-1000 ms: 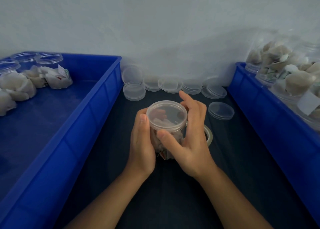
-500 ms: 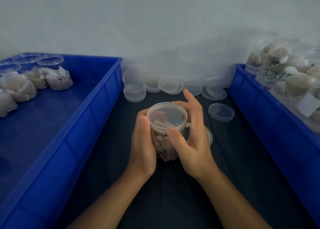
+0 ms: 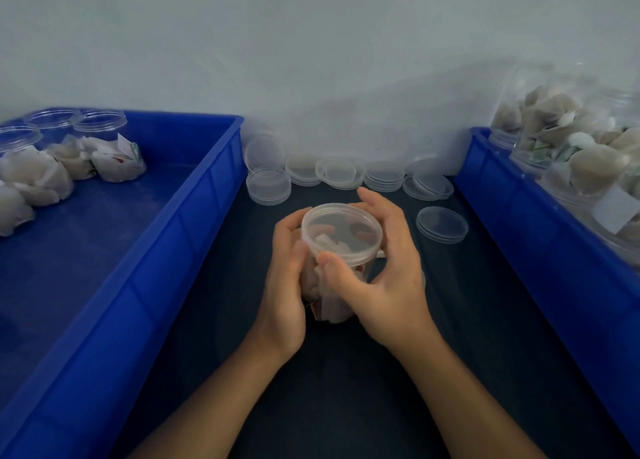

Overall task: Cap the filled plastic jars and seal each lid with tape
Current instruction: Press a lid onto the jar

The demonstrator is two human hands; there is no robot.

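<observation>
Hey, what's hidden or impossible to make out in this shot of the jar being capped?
Head view only:
- Tape roll: almost wholly behind the right hand.
- Jar sides: covered by the right hand and left hand.
- Lid: whether fully tightened, unclear.
- Right bin jars: cut off by the frame edge.

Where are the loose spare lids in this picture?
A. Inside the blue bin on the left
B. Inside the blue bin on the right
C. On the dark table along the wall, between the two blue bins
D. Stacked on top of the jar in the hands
C: the spare lids sit on the dark table along the wall, between the left bin and the right bin.
</observation>
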